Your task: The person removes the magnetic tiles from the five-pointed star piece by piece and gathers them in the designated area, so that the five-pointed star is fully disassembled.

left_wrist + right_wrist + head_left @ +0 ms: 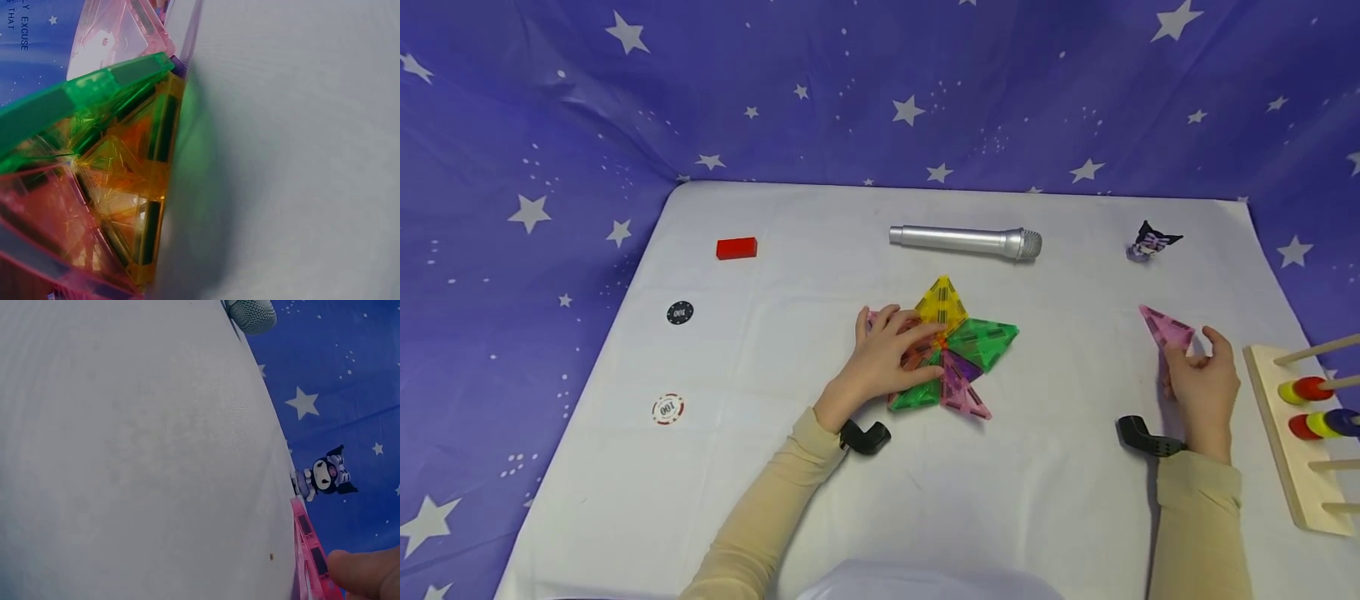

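Surface (865, 517), covered in white cloth, is carrying all items and is sitting in front of a blue star-printed backdrop (550, 125).

Tile star (951, 350), a flat radial arrangement of translucent magnetic triangles, is lying near the centre of the surface. Visible points: 1 yellow at the top, 1 green at the right, 1 purple-pink at the lower right, 1 green at the lower left, and pink and orange tiles partly hidden at the left. In the left wrist view the tiles are meeting edge to edge, with one green edge appearing lifted; whether it is seated flat cannot be told.

Left hand (887, 358) is resting on the left side of the tile star with fingers extended and relaxed, pressing rather than clenching.

Right hand (1202, 383) is pinching 1 loose pink triangle (1167, 327) between thumb and fingers, well apart from the tile star, at the right side of the surface.

Judgement: the assembly appears mostly built; the pink triangle is not yet joined, so at least 1 placement is remaining.

Other items: wooden peg rack (1292, 450) with coloured rings at the right edge, silver microphone (966, 242) behind the tile star, red block (736, 248), small figurine (1150, 242), and 2 poker chips (679, 313) at the left.
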Tool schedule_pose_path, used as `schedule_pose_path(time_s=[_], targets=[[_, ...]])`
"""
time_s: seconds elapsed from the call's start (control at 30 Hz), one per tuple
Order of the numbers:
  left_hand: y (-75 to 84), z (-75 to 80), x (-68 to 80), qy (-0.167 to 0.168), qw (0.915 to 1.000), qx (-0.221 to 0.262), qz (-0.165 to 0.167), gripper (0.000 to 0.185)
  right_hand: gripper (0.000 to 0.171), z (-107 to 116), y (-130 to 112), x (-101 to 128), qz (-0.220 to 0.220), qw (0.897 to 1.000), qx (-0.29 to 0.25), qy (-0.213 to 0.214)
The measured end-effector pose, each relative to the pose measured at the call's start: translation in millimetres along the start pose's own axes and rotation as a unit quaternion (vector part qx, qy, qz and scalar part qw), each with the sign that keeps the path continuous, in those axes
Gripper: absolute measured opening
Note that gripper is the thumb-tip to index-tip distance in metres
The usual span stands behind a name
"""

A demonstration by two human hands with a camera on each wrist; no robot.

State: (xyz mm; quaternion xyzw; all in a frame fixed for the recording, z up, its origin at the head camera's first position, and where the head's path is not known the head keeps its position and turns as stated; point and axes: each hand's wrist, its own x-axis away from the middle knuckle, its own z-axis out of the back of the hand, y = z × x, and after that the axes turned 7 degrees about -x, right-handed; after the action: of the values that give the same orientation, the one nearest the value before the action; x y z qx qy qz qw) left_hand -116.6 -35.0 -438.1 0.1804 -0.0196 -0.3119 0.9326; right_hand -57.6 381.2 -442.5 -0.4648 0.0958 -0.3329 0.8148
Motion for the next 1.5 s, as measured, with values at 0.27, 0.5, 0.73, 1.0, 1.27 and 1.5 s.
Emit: schedule_pose_path(time_s=[0.27, 0.5, 0.73, 1.0, 1.27, 1.5], targets=[[-0.8, 0.7, -1.5, 0.001, 1.0, 0.0, -0.002, 0.061, 0.054, 0.1, -5.8, 6.8, 0.04, 0.993, 0.112, 0.025], [-1.4, 1.6, -1.6, -0.008, 1.0, -0.001, -0.002, 0.063, 0.046, -23.4, -26.1, 36.4, 0.135, 0.978, -0.052, -0.149], [-0.9, 3.0, -1.7, -0.008, 0.9999, -0.005, -0.005, 0.062, 0.036, -65.8, -52.9, 83.1, 0.207, 0.897, -0.15, -0.36], [-0.4, 3.5, -1.0, -0.004, 0.9999, -0.013, -0.005, 0.062, 0.041, -99.5, -64.3, 129.3, 0.322, 0.832, -0.027, -0.45], [0.3, 3.7, -0.9, -0.002, 0.9998, -0.022, -0.001, 0.06, 0.037, -114.9, -66.3, 142.2, 0.373, 0.825, 0.004, -0.425], [0.0, 1.7, -0.9, -0.002, 0.9997, -0.025, 0.002, 0.059, 0.038, -115.2, -63.4, 143.4, 0.364, 0.832, 0.026, -0.419]])
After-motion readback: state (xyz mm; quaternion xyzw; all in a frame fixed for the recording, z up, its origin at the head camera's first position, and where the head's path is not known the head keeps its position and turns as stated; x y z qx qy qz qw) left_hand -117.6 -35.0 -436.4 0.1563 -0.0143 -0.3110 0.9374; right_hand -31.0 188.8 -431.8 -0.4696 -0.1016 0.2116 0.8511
